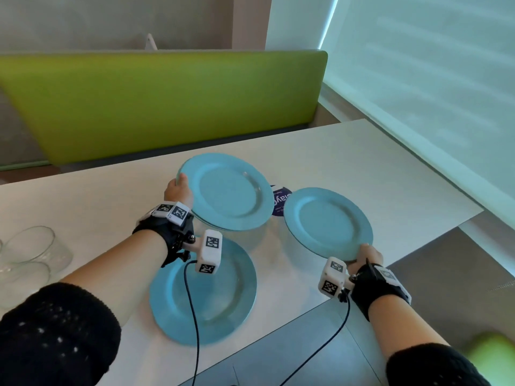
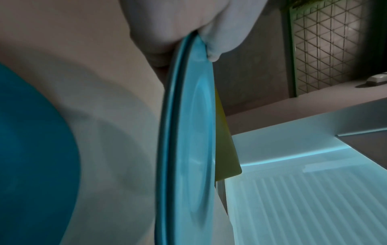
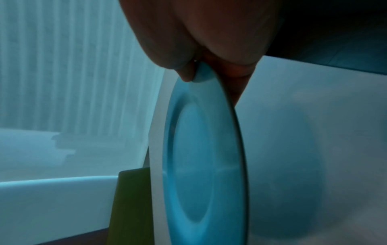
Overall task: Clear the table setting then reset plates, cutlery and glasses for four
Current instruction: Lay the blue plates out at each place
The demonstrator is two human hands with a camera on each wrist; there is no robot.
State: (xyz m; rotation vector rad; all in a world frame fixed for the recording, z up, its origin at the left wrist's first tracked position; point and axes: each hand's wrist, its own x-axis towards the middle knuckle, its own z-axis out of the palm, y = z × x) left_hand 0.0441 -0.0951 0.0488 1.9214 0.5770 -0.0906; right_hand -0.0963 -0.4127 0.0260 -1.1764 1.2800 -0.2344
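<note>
My left hand [image 1: 178,188] grips the left rim of a light blue plate [image 1: 227,190] held above the table. The left wrist view shows two stacked rims [image 2: 178,132] pinched between thumb and fingers, so it is a stack of two. A single blue plate [image 1: 328,222] hangs over the table's right side, my right hand [image 1: 366,253] pinching its near rim. The same plate [image 3: 205,157] shows edge-on in the right wrist view, under the thumb. Another blue plate [image 1: 203,291] lies flat on the white table [image 1: 362,162] near its front edge, below my left wrist.
Clear drinking glasses [image 1: 30,246] stand at the table's left edge. A round purple sticker or coaster [image 1: 280,201] lies between the two raised plates. A green bench back [image 1: 167,101] runs behind the table, and a window blind [image 1: 432,79] is on the right.
</note>
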